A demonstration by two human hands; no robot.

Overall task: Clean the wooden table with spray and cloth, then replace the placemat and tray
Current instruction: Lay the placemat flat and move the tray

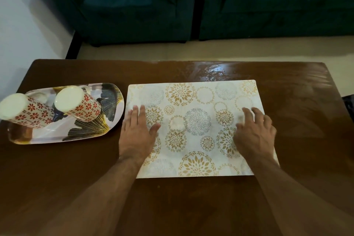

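Note:
A white placemat (193, 101) with gold and grey floral circles lies flat in the middle of the dark wooden table (172, 197). My left hand (137, 132) rests palm down on the mat's left edge, fingers spread. On the mat's right side my right hand (254, 132) presses flat, fingers apart. An oval tray (109, 101) with a black and gold leaf print sits at the table's left end. Two upturned cups (76, 103) with red flower patterns stand on it. No spray bottle or cloth is in view.
A wet, shiny streak (216, 72) marks the table's far edge behind the mat. Dark green sofas (172, 5) stand across a strip of pale floor. A white wall is at the far left.

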